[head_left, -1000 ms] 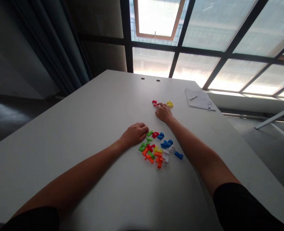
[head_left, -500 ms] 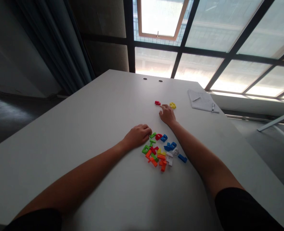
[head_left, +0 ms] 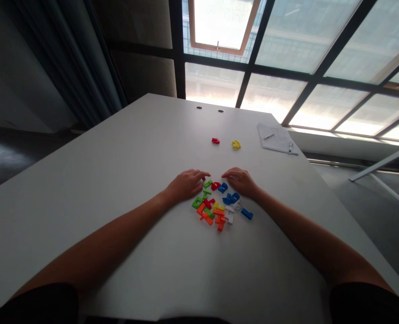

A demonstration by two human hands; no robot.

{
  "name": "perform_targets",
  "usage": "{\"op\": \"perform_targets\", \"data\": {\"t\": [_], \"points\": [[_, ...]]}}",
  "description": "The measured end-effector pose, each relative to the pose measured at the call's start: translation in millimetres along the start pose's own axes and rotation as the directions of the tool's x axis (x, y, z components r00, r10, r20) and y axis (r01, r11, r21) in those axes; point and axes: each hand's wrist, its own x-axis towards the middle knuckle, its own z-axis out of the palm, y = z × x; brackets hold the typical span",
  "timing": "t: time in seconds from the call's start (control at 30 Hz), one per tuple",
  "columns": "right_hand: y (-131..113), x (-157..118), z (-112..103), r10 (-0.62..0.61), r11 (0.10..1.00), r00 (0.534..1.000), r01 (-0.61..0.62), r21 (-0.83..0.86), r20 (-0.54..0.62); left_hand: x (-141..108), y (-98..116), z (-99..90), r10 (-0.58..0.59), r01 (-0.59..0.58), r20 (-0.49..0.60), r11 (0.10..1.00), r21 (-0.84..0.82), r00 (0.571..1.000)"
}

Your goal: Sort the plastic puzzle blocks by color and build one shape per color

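My left hand rests on the white table, its fingertips just beside a green piece at the upper left of a loose heap of coloured plastic puzzle pieces. My right hand lies at the heap's upper right, closest to a blue piece. Both hands look empty, with fingers slightly curled. Farther off, a red piece and a yellow piece lie apart from the heap and from each other.
A sheet of paper with a pen on it lies near the table's far right edge. Two small holes mark the far side. Beyond the table stand large glazed windows and, at left, a dark curtain.
My right hand has drawn back from the red and yellow pieces toward the heap. The red piece now lies free of my fingers. My left hand has barely moved.
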Motion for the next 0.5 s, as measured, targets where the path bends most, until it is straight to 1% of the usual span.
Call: {"op": "perform_targets", "data": {"t": [0.1,0.17,0.23,0.3,0.37,0.5], "points": [[-13.5,-7.4,-5.6,-0.114,0.989,0.993,0.112,0.093,0.016,-1.5,-0.9,-2.3,0.057,-0.057,0.017,0.998,-0.013,0.998],[-19.6,-7.8,-6.6,-0.188,0.979,0.980,0.182,0.095,0.064,-1.5,-1.6,-2.7,0.091,-0.091,0.024,0.996,0.004,0.996],[-22.2,-6.3,-5.8,-0.230,0.972,0.965,0.223,0.066,0.126,-1.4,-2.6,-2.3,0.111,-0.112,0.035,0.994,0.019,0.993],[-21.8,-4.8,-4.3,-0.238,0.971,0.959,0.235,0.040,0.154,-1.8,-3.8,-1.6,0.119,-0.120,0.034,0.993,0.012,0.992],[-19.9,-4.0,-3.1,-0.232,0.973,0.962,0.228,0.038,0.146,-2.7,-5.2,-1.4,0.127,-0.127,0.019,0.992,-0.009,0.992],[-15.7,-3.5,-2.6,-0.220,0.974,0.964,0.208,0.089,0.147,1.4,-7.5,-5.8,0.145,-0.146,-0.032,0.989,-0.034,0.989]]}}
